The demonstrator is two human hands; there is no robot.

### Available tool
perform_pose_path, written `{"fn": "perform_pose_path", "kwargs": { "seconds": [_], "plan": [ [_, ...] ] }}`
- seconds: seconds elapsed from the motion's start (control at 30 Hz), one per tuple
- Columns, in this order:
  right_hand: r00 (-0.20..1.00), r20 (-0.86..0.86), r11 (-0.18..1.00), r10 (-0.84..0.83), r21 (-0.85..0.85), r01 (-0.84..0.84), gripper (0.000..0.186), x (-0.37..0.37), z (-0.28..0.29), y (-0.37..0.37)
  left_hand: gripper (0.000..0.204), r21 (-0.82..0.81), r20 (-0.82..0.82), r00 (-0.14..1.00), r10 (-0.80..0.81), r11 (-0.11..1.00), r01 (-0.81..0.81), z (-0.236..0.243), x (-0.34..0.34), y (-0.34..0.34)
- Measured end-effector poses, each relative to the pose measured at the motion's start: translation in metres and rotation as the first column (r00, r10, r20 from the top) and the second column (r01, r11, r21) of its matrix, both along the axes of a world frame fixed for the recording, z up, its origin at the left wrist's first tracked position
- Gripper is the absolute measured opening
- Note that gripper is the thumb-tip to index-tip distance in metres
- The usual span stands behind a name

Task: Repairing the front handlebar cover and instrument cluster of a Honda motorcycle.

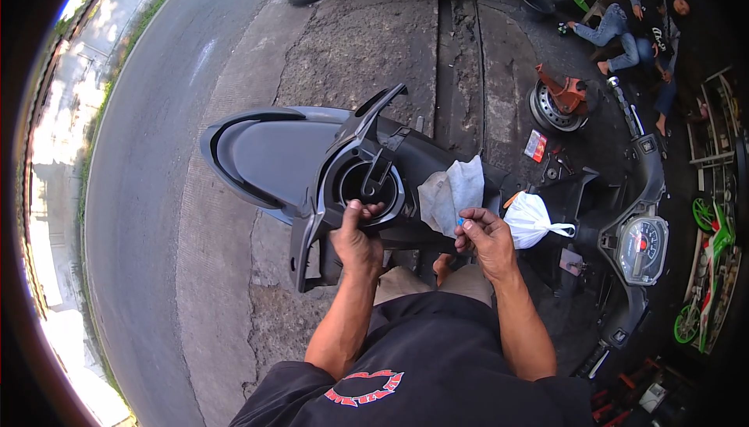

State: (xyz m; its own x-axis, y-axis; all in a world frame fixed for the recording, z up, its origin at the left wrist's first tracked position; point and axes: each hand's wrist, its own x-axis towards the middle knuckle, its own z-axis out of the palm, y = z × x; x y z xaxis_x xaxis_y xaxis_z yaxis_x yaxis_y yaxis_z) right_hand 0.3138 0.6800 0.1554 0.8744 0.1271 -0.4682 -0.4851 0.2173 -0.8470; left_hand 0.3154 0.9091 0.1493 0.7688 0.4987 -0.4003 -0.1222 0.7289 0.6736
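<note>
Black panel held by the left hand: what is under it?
Left of the black panel, a dark grey seat shows. Whatever lies directly beneath is covered, not visible.

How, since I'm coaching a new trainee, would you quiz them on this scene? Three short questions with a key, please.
1. What colour is the small thing at the fingertips of the right hand? A) red B) blue C) yellow
2. True or false: in the picture, the tied white bag lies to the right of the grey cloth.
3. Which hand grips the dark panel with the round opening?

Key: 1. B; 2. True; 3. The left hand.
</note>
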Motion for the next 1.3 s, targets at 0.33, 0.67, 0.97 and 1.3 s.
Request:
{"fn": "perform_pose_path", "kwargs": {
  "seconds": [0.33,0.67,0.97,1.3],
  "plan": [
    [0.991,0.063,0.892,-0.121,0.445,0.08,0.024,-0.005,0.065,0.053,0.031,-0.68,0.247,0.968,0.055,0.721,0.133,0.099,0.012,0.042],
    [0.978,0.03,0.849,-0.208,0.502,0.165,0.021,-0.002,0.09,0.102,0.039,-0.712,0.23,0.971,0.067,0.692,0.121,0.096,0.02,0.04],
    [0.975,0.109,0.909,-0.193,0.394,0.136,0.02,-0.003,0.102,0.102,0.037,-0.739,0.175,0.983,0.051,0.666,0.097,0.1,0.02,0.038],
    [0.909,0.417,0.921,0.019,0.347,-0.179,0.041,0.004,0.09,0.073,0.034,-0.78,0.116,0.989,-0.093,0.608,0.149,0.104,0.013,0.024]
  ]
}}
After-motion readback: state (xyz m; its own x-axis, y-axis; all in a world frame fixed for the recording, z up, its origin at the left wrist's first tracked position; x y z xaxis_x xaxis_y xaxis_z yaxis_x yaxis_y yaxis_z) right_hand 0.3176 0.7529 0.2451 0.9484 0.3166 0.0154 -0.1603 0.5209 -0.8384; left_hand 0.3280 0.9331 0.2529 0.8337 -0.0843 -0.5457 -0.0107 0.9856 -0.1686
